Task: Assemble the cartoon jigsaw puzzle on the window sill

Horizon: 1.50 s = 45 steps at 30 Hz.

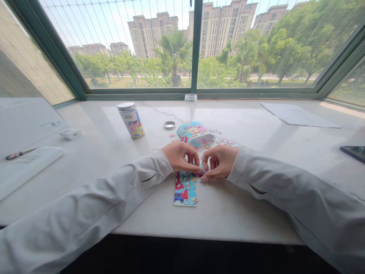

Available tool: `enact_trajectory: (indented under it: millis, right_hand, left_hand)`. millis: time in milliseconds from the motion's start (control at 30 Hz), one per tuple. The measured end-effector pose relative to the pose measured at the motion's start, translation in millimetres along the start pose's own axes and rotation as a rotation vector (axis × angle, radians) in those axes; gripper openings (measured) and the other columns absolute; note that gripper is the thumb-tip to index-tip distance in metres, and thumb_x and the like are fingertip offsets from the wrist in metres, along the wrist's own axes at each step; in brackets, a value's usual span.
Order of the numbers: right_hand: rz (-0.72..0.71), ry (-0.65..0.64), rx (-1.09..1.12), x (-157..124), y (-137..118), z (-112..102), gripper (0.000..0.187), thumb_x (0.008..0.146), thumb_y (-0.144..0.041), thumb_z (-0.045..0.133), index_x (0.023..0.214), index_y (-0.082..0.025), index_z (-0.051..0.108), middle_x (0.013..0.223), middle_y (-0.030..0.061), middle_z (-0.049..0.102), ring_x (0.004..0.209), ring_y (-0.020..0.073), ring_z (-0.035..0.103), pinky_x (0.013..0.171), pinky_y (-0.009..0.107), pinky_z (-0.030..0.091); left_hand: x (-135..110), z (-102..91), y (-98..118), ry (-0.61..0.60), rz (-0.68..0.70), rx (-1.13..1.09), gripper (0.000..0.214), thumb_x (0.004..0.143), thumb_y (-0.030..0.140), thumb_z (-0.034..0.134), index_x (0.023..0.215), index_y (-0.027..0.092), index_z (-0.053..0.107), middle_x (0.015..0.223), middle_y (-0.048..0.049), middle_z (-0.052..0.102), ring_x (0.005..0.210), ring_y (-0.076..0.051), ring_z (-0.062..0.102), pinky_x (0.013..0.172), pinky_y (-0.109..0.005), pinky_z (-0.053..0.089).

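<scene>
1. Our two white sleeves (85, 213) fill the near edge, running up to both hands, which meet over the white stone sill (256, 198).
2. Just below our hands lies the assembled strip of puzzle (185, 190), flat on the sill, its far end tucked under our fingertips.
3. Beyond our hands sits a curled picture sheet (195, 133), arched upward, with loose puzzle pieces (228, 142) scattered beside it, past our right hand.
4. Well beyond our left hand stands a lidded puzzle can (131, 120); an open clear jar (190, 106) stands farther off, its metal lid (169, 125) lying flat between them.
5. Our left hand (179, 156) presses curled fingers down on the strip's far end, thumb and forefinger pinched at the edge.
6. Our right hand (219, 161) is curled too, pinching at the same spot, fingertips touching the left hand's; we cannot tell which piece each pinch holds.
7. A few small stray pieces (203, 183) lie just below our right thumb, beside the strip.
</scene>
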State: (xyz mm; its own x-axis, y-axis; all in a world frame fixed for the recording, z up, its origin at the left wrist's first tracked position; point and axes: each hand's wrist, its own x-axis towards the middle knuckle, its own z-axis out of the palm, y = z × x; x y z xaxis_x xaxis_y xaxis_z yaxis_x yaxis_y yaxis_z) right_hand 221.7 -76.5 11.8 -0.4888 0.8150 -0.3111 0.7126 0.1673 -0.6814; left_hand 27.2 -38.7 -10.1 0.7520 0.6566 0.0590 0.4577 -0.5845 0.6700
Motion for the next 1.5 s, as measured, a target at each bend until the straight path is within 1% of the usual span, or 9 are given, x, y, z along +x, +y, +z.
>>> enact_trajectory:
  millis: [67,200,400,767,900,1067,1200,1400,1500]
  right_hand:
    - [0.007,0.004,0.008,0.4,0.5,0.7,0.05,0.047,-0.057,0.082,0.069,-0.019,0.057,0.052,-0.0059,0.06,0.049,0.0091,0.054,0.049,0.02,0.038]
    - [-0.009,0.016,0.032,0.5,2.6,-4.2,0.05,0.049,-0.059,0.08,0.07,-0.019,0.059,0.052,-0.0052,0.059,0.049,0.0088,0.053,0.049,0.021,0.038]
    - [-0.058,0.116,0.001,-3.0,3.3,-18.3,0.051,0.054,-0.059,0.079,0.077,-0.016,0.064,0.051,-0.004,0.059,0.048,0.0088,0.052,0.052,0.023,0.039]
    - [-0.06,0.025,-0.151,-6.7,3.3,-20.3,0.043,0.061,-0.055,0.076,0.082,-0.018,0.069,0.052,-0.0044,0.061,0.047,0.0074,0.052,0.054,0.021,0.04]
    - [-0.051,0.038,-0.19,-6.2,3.4,-20.4,0.044,0.061,-0.057,0.076,0.082,-0.019,0.07,0.053,-0.0045,0.061,0.047,0.007,0.051,0.055,0.021,0.04]
    - [-0.059,0.102,-0.189,-4.6,4.2,-19.4,0.047,0.064,-0.061,0.072,0.083,-0.018,0.071,0.053,-0.0036,0.061,0.047,0.0076,0.05,0.056,0.023,0.041]
    - [-0.049,0.181,-0.175,-5.6,2.9,-20.8,0.047,0.067,-0.062,0.07,0.083,-0.017,0.07,0.051,-0.0033,0.06,0.045,0.0074,0.049,0.055,0.023,0.04]
    - [-0.053,0.338,-0.141,-6.7,4.9,-26.2,0.046,0.07,-0.062,0.067,0.08,-0.018,0.07,0.05,-0.0021,0.06,0.047,0.0093,0.051,0.054,0.025,0.039]
    - [-0.048,0.428,-0.135,-3.6,9.2,-29.3,0.039,0.074,-0.057,0.065,0.081,-0.018,0.071,0.048,-0.0026,0.059,0.045,0.0089,0.049,0.053,0.025,0.038]
  left_hand:
    - [-0.1,-0.1,-0.1,-0.001,0.003,0.0,0.036,0.066,0.051,0.074,0.074,0.016,0.073,0.06,0.0011,0.062,0.052,-0.006,0.045,0.048,-0.018,0.032]
    - [-1.0,-0.2,1.1,0.005,0.006,-0.007,0.034,0.066,0.049,0.074,0.074,0.016,0.073,0.06,0.0017,0.061,0.05,-0.005,0.043,0.048,-0.017,0.032]
    - [-2.3,-0.3,4.3,0.007,-0.015,-0.034,0.037,0.064,0.051,0.076,0.072,0.015,0.073,0.06,0.0014,0.061,0.049,-0.004,0.042,0.047,-0.017,0.031]
    - [-2.0,0.5,4.9,0.02,-0.033,-0.038,0.037,0.062,0.051,0.077,0.071,0.016,0.072,0.059,0.002,0.06,0.049,-0.004,0.041,0.047,-0.018,0.03]
    - [-2.1,0.0,5.5,0.018,-0.033,-0.03,0.038,0.063,0.052,0.076,0.071,0.015,0.072,0.058,0.0019,0.06,0.049,-0.004,0.041,0.047,-0.018,0.03]
    - [-2.8,1.0,4.9,0.016,-0.017,-0.032,0.037,0.064,0.051,0.076,0.072,0.015,0.072,0.057,0.0018,0.06,0.049,-0.004,0.04,0.046,-0.018,0.03]
    - [-2.7,0.6,4.5,0.043,0.015,-0.07,0.036,0.065,0.049,0.076,0.072,0.014,0.071,0.056,0.0019,0.059,0.048,-0.004,0.039,0.045,-0.017,0.03]
    - [1.7,-8.1,2.1,0.131,0.01,-0.113,0.033,0.065,0.045,0.076,0.069,0.013,0.068,0.055,0.0023,0.058,0.047,-0.004,0.043,0.045,-0.017,0.034]
    - [3.8,-14.0,-2.6,0.22,-0.033,-0.073,0.034,0.068,0.047,0.074,0.072,0.014,0.069,0.055,0.0018,0.06,0.049,-0.006,0.048,0.048,-0.019,0.038]
